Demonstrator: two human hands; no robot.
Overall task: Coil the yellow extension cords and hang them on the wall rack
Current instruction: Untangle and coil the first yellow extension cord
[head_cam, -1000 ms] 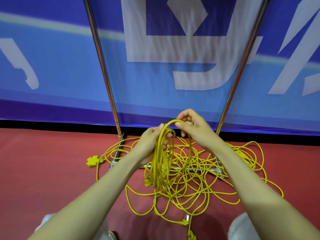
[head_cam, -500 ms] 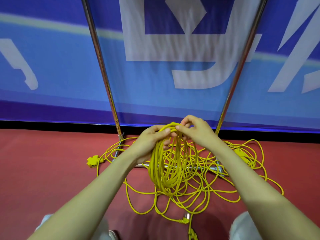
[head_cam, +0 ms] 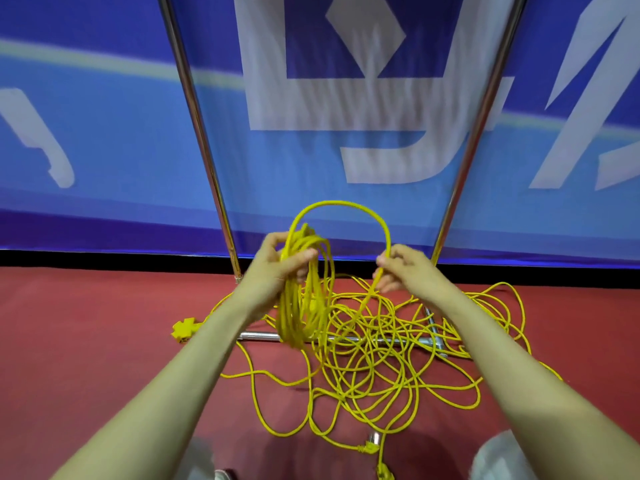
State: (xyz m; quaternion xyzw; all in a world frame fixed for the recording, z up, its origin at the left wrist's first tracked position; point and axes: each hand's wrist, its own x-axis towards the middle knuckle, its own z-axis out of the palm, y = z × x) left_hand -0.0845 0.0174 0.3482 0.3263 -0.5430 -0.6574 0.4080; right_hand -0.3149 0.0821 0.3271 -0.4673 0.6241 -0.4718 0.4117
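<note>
Snugly within left fingers and right fingers, yellow cord.

The yellow cord has a smooth, faintly glossy plastic sheath. The poles are shiny metal. The red floor looks matt, the banner like rippled cloth.

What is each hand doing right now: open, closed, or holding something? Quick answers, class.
Left hand: closed around the coiled bundle of yellow cord.
Right hand: closed, pinching the single cord strand that arcs over to the bundle.
</note>
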